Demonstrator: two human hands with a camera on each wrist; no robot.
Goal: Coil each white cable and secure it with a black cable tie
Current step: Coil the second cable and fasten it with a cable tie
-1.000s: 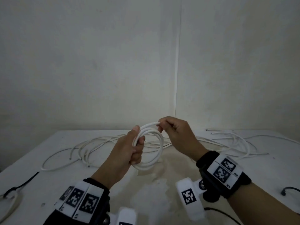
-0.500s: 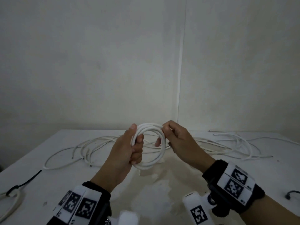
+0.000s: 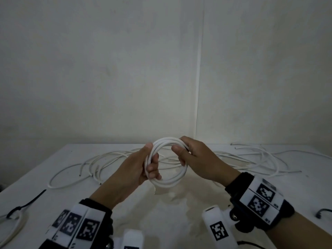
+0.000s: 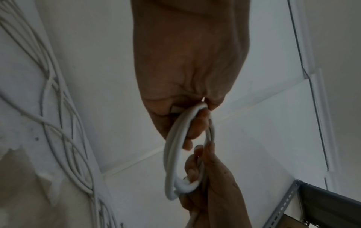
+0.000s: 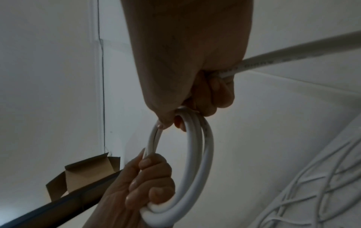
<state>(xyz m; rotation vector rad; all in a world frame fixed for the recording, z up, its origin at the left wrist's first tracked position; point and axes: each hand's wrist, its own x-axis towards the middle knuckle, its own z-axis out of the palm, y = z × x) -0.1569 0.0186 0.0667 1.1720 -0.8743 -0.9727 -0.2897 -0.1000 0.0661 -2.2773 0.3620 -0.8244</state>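
You hold the coil (image 3: 167, 164) upright above the table's (image 3: 53, 159) middle, left hand (image 3: 133, 169) gripping its left side, right hand (image 3: 195, 159) curled over the top-right; the nearest black tie (image 3: 27, 203), seemingly already used, lies toward the front-left corner.

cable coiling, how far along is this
Done, apparently: one coil at the table's left edge already carries a black cable tie. In hand: the left hand and right hand both grip a white cable coil, untied. Left: tying it, then the loose white cables behind.
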